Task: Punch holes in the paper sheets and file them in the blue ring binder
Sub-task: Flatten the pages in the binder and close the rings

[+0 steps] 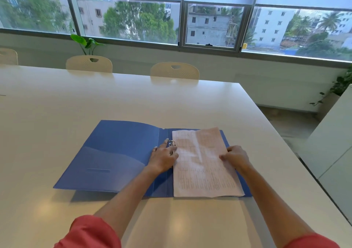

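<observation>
From the head camera, the blue ring binder [118,156] lies open and flat on the white desk [57,104], near its front edge. The paper sheets [205,163] lie on the right half of the binder, with their left edge beside the metal ring [171,143]. The left hand [163,157] rests on the binder spine with straight, relaxed fingers that touch the ring and the left edge of the sheets; this grip is released and holds nothing. The right hand [236,157] is at the right edge of the sheets, its fingers curled, and it pinches this edge. Behind the desk stand two pale chairs [174,71], and a green plant [86,42] is under the windows [125,18].
</observation>
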A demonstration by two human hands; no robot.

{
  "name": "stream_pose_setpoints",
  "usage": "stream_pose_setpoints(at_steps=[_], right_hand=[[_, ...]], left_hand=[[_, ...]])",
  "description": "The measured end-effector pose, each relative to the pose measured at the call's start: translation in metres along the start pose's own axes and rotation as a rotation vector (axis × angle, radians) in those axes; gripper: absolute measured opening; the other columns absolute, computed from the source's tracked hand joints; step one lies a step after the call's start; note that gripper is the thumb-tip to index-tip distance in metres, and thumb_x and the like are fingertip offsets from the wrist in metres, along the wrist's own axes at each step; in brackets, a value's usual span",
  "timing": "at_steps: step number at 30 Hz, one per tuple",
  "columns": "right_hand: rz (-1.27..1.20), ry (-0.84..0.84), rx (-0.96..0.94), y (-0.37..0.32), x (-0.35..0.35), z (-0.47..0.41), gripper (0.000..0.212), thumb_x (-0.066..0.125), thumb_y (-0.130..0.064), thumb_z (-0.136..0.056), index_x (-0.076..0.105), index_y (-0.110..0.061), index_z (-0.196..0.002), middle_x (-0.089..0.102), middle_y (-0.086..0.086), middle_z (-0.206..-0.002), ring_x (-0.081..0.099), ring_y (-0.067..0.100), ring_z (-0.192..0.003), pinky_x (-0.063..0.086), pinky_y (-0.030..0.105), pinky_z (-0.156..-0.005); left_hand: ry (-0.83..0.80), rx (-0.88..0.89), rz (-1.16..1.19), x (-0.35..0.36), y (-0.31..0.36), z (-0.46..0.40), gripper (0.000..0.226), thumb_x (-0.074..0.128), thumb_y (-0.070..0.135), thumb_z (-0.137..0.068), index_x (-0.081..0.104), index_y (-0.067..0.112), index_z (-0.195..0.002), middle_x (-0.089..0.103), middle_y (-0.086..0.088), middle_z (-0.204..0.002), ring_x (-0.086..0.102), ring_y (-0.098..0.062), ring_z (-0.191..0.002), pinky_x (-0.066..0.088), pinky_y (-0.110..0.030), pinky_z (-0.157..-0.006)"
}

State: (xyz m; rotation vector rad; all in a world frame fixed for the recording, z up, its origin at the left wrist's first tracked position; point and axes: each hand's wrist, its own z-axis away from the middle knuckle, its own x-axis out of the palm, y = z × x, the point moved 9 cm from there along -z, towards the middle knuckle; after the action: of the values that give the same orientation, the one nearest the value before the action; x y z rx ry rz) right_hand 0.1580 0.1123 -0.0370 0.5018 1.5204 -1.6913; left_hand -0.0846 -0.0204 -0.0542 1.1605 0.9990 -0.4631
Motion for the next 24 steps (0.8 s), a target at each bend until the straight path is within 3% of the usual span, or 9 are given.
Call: stream_pose_setpoints(at_steps=[4,6,9,11,13,19,22,24], right_hand=[[0.349,0.24,-0.183,-0.021,-0.009,0.017,0.04,0.066,-0.031,-0.081,0.057,-0.009,-0.114,0.06,0.011,-0.113,0.061,0.029,-0.094,0.047,0.033,-0.072],[0.485,0.292,-0.336,-0.041,0.004,0.03,0.053,0.063,-0.041,-0.084,0.05,-0.013,-0.127,0.051,0.01,-0.129,0.054,0.03,-0.112,0.046,0.039,-0.087],[0.621,0.202,-0.46,-0.056,0.034,0.042,0.067,0.056,-0.058,-0.083,0.042,-0.022,-0.138,0.033,0.008,-0.15,0.028,0.037,-0.138,0.025,0.053,-0.109],[0.653,0.133,-0.413,-0.049,0.045,0.04,0.072,0.05,-0.066,-0.082,0.038,-0.026,-0.141,0.024,0.008,-0.155,0.016,0.041,-0.142,0.016,0.062,-0.11],[0.627,0.069,-0.328,-0.034,0.049,0.034,0.078,0.043,-0.074,-0.08,0.034,-0.029,-0.142,0.02,0.009,-0.157,0.016,0.044,-0.141,0.019,0.064,-0.109],[0.559,0.091,-0.265,-0.011,0.045,0.028,0.088,0.034,-0.083,-0.075,0.032,-0.028,-0.144,0.026,0.014,-0.155,0.026,0.037,-0.139,0.025,0.053,-0.111],[0.516,0.113,-0.242,-0.008,0.046,0.028,0.094,0.037,-0.083,-0.074,0.031,-0.024,-0.146,0.024,0.017,-0.156,0.022,0.035,-0.143,0.021,0.05,-0.114],[0.499,0.13,-0.233,-0.008,0.046,0.029,0.096,0.039,-0.084,-0.073,0.031,-0.022,-0.147,0.024,0.019,-0.156,0.021,0.035,-0.144,0.02,0.049,-0.116]], left_hand=[[-0.001,-0.014,-0.043,0.001,0.004,0.002,0.043,0.036,0.032,-0.096,0.048,0.026,-0.138,0.008,-0.006,-0.161,0.018,-0.026,-0.145,0.003,-0.047,-0.119],[-0.022,-0.018,-0.016,0.001,0.005,0.001,0.042,0.04,0.03,-0.097,0.049,0.025,-0.138,0.008,-0.007,-0.161,0.018,-0.028,-0.145,0.005,-0.047,-0.118],[0.037,0.01,0.148,-0.013,0.001,0.0,0.036,0.052,0.028,-0.095,0.058,0.019,-0.13,0.019,-0.007,-0.159,0.025,-0.028,-0.143,0.017,-0.043,-0.116],[0.18,0.004,0.254,-0.038,-0.014,0.004,0.031,0.058,0.026,-0.093,0.065,0.016,-0.121,0.034,-0.007,-0.153,0.036,-0.026,-0.138,0.026,-0.039,-0.112],[0.322,-0.062,0.264,-0.07,-0.043,0.008,0.029,0.062,0.023,-0.09,0.068,0.012,-0.116,0.046,-0.008,-0.146,0.045,-0.026,-0.132,0.031,-0.036,-0.108],[0.462,-0.441,-0.179,-0.161,-0.168,0.037,0.052,0.065,0.029,-0.082,0.054,0.012,-0.13,0.044,-0.012,-0.142,0.042,-0.037,-0.127,0.036,-0.052,-0.101],[0.481,-0.593,-0.049,-0.188,-0.214,0.057,0.056,0.065,0.027,-0.08,0.05,0.01,-0.132,0.046,-0.016,-0.139,0.045,-0.039,-0.123,0.036,-0.049,-0.1],[0.444,-0.629,0.171,-0.198,-0.231,0.062,0.049,0.069,0.029,-0.074,0.06,0.007,-0.118,0.058,-0.02,-0.121,0.056,-0.037,-0.104,0.044,-0.041,-0.087]])
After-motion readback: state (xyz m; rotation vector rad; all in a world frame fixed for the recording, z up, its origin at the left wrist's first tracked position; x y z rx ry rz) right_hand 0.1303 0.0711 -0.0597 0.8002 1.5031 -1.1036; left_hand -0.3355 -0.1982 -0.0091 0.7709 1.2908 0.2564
